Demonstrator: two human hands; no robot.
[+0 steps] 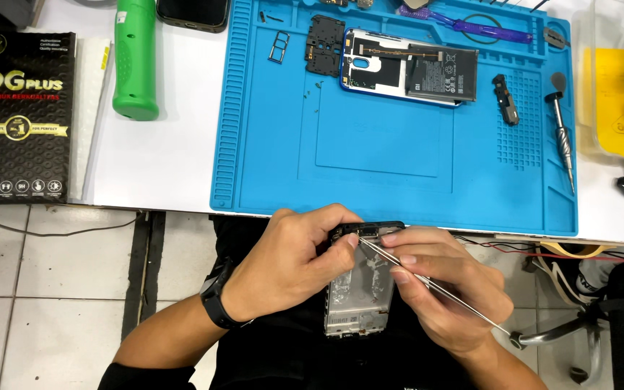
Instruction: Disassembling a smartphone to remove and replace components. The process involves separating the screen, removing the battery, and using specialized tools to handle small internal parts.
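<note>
Head view: bare silver phone frame (359,296), black top edge, glue-smeared.

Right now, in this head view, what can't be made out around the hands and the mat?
- Tweezers tips: hidden where they meet the phone frame, behind left hand fingers.
- Phone frame's upper part: covered by both hands; right hand hides its right edge.
- Loose bits on the blue mat: too small to identify.
- Yellow item, right edge: cut off, blurred behind clear plastic.

Single head-worn view, looking steeply down, close over hands (370,274)
</note>
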